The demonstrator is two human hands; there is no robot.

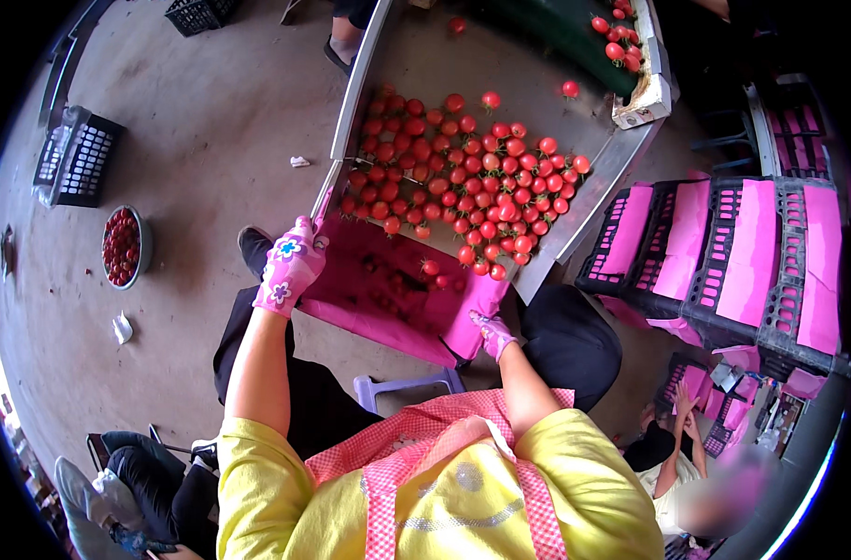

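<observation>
A crate lined with pink sheet (379,331) sits between my knees, under the low end of a sloping metal tray (539,75). Many small red tomatoes (486,177) with green stems lie on the tray, heaped toward its lower edge. A few tomatoes (431,267) are over the crate's mouth; its inside is dark and partly hidden. My left hand (293,264), in a pink flowered glove, is closed on the crate's far left corner, beside the tray's side wall. My right hand (493,334), gloved alike, grips the crate's right side near me.
Black crates with pink liners (747,247) stand at the right. A tub of tomatoes (145,245) and a black basket (91,168) are on the floor at left. A box (642,107) flanks the tray. Below me is a purple stool (411,385). Other people sit nearby.
</observation>
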